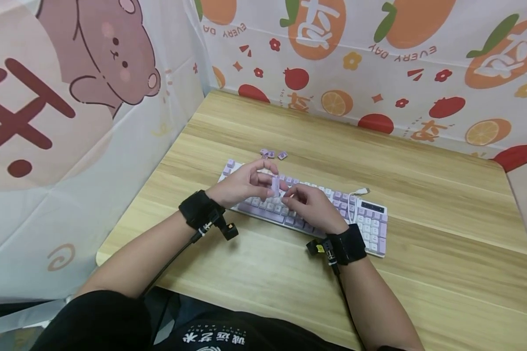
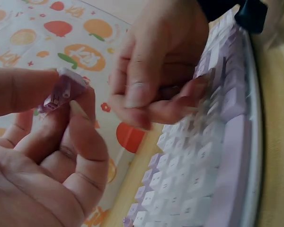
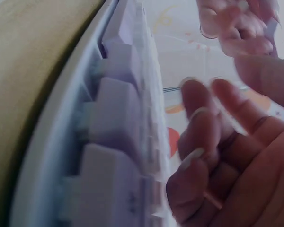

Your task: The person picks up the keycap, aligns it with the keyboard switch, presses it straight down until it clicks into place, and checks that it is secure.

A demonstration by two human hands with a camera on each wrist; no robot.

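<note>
My left hand (image 1: 245,184) pinches a long purple keycap (image 1: 275,186) between thumb and fingers above the keyboard. In the left wrist view the hollow underside of this keycap (image 2: 61,92) shows, with its small stem. Close by on the right, my right hand (image 1: 311,205) hovers over the keys with its fingers loosely bent. No thing shows between its thumb and fingertips in the right wrist view (image 3: 227,146). Beneath both hands lies a white and purple keyboard (image 1: 263,214), partly hidden by them.
Several loose purple keycaps (image 1: 271,154) lie on the wooden table (image 1: 421,204) behind the keyboard. A white cable with a plug (image 1: 361,191) crosses the keyboard's right part. Printed curtains (image 1: 369,63) hang behind and left of the table.
</note>
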